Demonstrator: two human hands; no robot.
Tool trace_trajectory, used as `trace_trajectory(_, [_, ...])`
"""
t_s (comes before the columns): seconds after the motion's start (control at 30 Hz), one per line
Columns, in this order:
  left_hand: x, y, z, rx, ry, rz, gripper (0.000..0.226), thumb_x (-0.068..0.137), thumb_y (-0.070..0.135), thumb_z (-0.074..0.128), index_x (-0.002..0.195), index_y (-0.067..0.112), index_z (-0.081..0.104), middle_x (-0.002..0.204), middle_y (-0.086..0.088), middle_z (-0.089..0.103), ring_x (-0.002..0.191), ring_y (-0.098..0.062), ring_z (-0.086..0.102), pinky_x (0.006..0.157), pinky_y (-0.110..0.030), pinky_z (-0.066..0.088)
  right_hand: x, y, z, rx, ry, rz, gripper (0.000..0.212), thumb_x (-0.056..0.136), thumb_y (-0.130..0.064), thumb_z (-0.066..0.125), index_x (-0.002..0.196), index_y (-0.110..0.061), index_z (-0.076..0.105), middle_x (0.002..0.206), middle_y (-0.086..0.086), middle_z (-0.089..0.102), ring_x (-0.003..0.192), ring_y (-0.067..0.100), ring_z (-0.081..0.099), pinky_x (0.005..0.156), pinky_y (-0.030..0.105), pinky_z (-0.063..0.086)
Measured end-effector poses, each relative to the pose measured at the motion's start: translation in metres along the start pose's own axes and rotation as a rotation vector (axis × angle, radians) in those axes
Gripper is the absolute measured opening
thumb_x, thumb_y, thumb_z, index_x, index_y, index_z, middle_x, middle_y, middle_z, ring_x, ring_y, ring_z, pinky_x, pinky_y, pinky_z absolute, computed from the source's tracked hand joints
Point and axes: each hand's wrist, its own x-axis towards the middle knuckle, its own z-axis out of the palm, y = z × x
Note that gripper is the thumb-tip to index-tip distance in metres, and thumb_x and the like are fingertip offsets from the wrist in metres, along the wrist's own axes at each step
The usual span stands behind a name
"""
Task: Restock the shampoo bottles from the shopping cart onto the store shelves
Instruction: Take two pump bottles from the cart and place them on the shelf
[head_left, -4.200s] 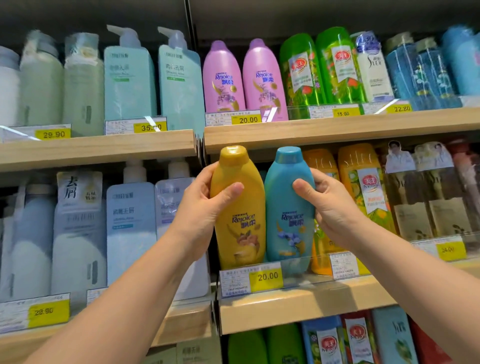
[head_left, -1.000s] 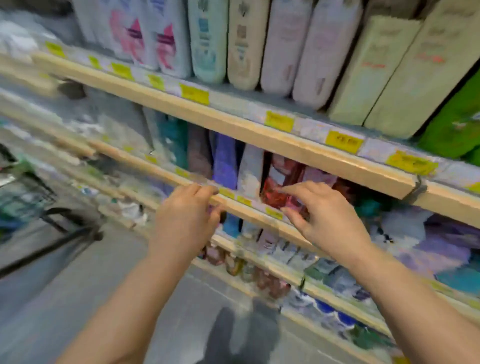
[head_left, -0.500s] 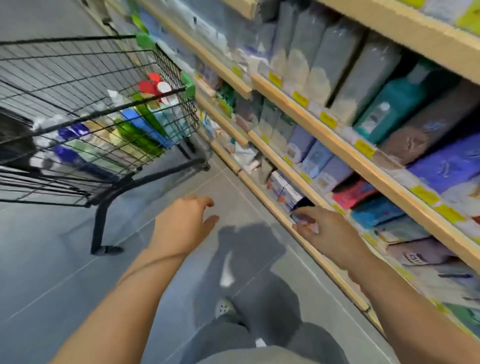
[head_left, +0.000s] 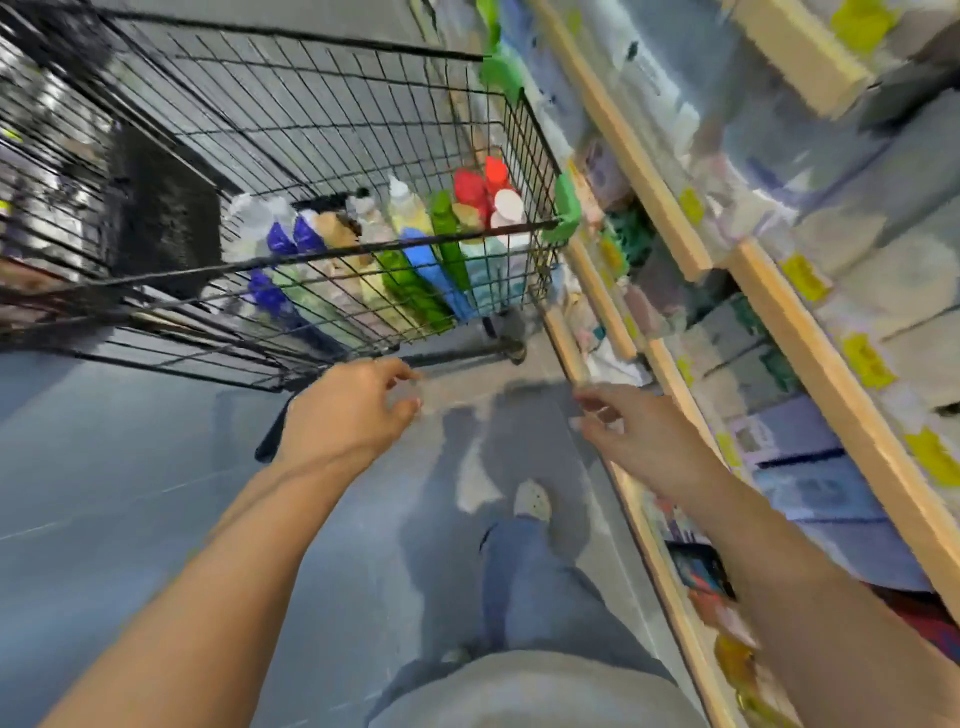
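Note:
A black wire shopping cart (head_left: 291, 156) stands on the floor ahead and to my left. Several shampoo bottles lie in its far right corner: green (head_left: 447, 234), blue (head_left: 426, 265), red-capped (head_left: 470, 189) and white ones. My left hand (head_left: 348, 410) hangs empty just below the cart's near side, fingers loosely curled. My right hand (head_left: 639, 436) is also empty, fingers relaxed, in front of the lower shelf edge. Wooden store shelves (head_left: 831, 358) run along the right, blurred.
Grey floor (head_left: 104, 493) lies below and to the left. My legs and a light shoe (head_left: 532, 501) show at the bottom centre. Packed goods and yellow price tags (head_left: 865, 361) line the shelves. The cart's green corner bumper (head_left: 563, 213) sits close to the shelf.
The yellow and blue bottles I held earlier stayed on the shelf. My view swung down and left to the cart; both empty hands have moved closer to it.

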Motion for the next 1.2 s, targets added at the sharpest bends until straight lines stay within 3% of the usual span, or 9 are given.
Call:
trace_trajectory(0.23, [0.085,0.006,-0.037,-0.156,0.048,-0.22,0.027,0.085,0.031,0.057,0.111,0.023,0.059,0.113,0.0,0.065,0.109,-0.023,0.055,0.085,-0.034,0.045,0.121,-0.038,-0.062,-0.131,-0.126,-0.115,0.034,0.091,-0.026,0.05,0.125,-0.02,0.052,0.122,0.0,0.06,0.114,0.015,0.053,0.089,0.024,0.021])
trace_trajectory(0.37, [0.106,-0.001,-0.047,-0.252,0.017,-0.317,0.028,0.085,0.032,0.056,0.112,0.024,0.058,0.114,0.003,0.065,0.109,-0.023,0.056,0.087,-0.036,0.048,0.162,-0.06,-0.071,-0.149,-0.187,-0.172,0.034,0.09,-0.026,0.052,0.124,-0.02,0.053,0.123,0.0,0.06,0.113,0.016,0.053,0.091,0.028,0.04])
trace_trajectory(0.53, [0.141,-0.031,-0.072,-0.271,0.065,-0.379,0.028,0.085,0.033,0.055,0.112,0.024,0.057,0.114,-0.001,0.065,0.108,-0.026,0.056,0.089,-0.041,0.047,0.212,-0.097,-0.065,-0.146,-0.233,-0.221,0.035,0.088,-0.025,0.054,0.123,-0.02,0.054,0.121,0.002,0.062,0.112,0.019,0.056,0.095,0.035,0.045])
trace_trajectory(0.73, [0.202,-0.094,-0.109,-0.281,0.132,-0.392,0.027,0.085,0.028,0.056,0.111,0.023,0.059,0.117,-0.001,0.063,0.108,-0.026,0.056,0.091,-0.038,0.046,0.276,-0.157,-0.043,-0.153,-0.194,-0.266,0.033,0.088,-0.026,0.055,0.12,-0.02,0.056,0.12,0.003,0.062,0.11,0.023,0.055,0.093,0.038,0.045])
trace_trajectory(1.07, [0.32,-0.223,-0.145,-0.12,-0.024,-0.21,0.033,0.086,0.027,0.054,0.118,0.02,0.055,0.119,-0.009,0.058,0.109,-0.028,0.053,0.083,-0.038,0.046,0.383,-0.271,0.022,-0.215,-0.272,-0.202,0.037,0.091,-0.028,0.05,0.126,-0.019,0.05,0.128,0.002,0.056,0.117,0.019,0.05,0.095,0.033,0.042])
trace_trajectory(1.2, [0.357,-0.257,-0.124,-0.161,-0.107,-0.203,0.042,0.083,0.012,0.054,0.125,0.014,0.048,0.127,-0.012,0.053,0.114,-0.032,0.049,0.087,-0.039,0.043,0.425,-0.281,0.049,-0.218,-0.363,-0.173,0.036,0.091,-0.021,0.049,0.127,-0.016,0.05,0.128,0.007,0.056,0.117,0.022,0.051,0.098,0.038,0.042])
